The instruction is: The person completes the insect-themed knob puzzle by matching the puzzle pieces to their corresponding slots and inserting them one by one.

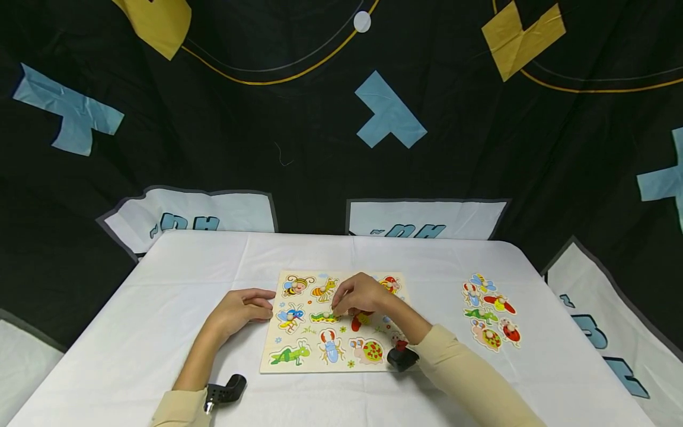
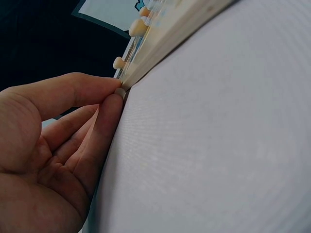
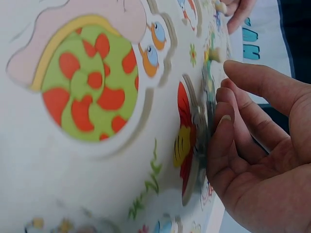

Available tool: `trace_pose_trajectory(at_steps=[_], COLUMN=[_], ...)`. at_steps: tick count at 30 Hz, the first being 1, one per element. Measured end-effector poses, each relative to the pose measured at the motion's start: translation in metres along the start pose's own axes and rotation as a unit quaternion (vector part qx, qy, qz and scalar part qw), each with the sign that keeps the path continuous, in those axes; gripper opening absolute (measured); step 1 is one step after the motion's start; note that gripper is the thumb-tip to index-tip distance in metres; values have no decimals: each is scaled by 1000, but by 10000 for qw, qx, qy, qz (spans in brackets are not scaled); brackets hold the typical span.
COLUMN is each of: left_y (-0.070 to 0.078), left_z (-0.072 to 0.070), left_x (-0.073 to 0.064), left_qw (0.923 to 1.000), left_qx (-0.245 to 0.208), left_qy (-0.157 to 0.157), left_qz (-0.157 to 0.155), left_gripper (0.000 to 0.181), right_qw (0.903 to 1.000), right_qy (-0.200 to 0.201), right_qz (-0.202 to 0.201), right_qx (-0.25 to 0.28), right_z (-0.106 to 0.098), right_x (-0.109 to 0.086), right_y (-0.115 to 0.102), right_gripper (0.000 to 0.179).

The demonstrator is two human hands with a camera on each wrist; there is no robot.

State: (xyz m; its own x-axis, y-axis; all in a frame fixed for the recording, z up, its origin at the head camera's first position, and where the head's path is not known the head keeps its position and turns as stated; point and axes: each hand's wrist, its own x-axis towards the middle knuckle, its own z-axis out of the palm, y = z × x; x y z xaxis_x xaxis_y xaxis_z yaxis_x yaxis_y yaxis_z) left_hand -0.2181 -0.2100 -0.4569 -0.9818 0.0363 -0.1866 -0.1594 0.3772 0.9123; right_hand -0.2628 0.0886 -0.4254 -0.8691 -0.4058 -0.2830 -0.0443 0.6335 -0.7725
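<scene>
Right grip (image 1: 360,294) loosely parted, empty, by green caterpillar (image 1: 322,318), long axis sideways, left hand (image 1: 238,309) touching board (image 1: 341,366).

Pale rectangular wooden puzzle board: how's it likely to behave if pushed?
The pale rectangular wooden puzzle board is probably stiff: its edge looks thick and straight. Lying broad and flat on white cloth, it should slide rather than tip.

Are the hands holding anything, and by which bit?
The right hand is by the knob of the green caterpillar; I can't tell if it's held. The left hand touches the puzzle board at its left edge; can't tell there either.
</scene>
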Motion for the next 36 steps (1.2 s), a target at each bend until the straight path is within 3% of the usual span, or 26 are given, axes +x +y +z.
trace_pose_trajectory(at_steps=[17, 36], left_y=[-1, -1], left_z=[0, 0], left_x=[0, 0], left_qw=[10000, 9999], left_qx=[74, 100], left_qy=[37, 8], left_qz=[5, 45], left_gripper=[50, 51], right_qw=[9993, 9975], right_qy=[340, 647], right_qz=[-30, 273], right_qx=[131, 112], right_z=[-36, -61], right_x=[-14, -31], right_y=[10, 30], right_gripper=[10, 12])
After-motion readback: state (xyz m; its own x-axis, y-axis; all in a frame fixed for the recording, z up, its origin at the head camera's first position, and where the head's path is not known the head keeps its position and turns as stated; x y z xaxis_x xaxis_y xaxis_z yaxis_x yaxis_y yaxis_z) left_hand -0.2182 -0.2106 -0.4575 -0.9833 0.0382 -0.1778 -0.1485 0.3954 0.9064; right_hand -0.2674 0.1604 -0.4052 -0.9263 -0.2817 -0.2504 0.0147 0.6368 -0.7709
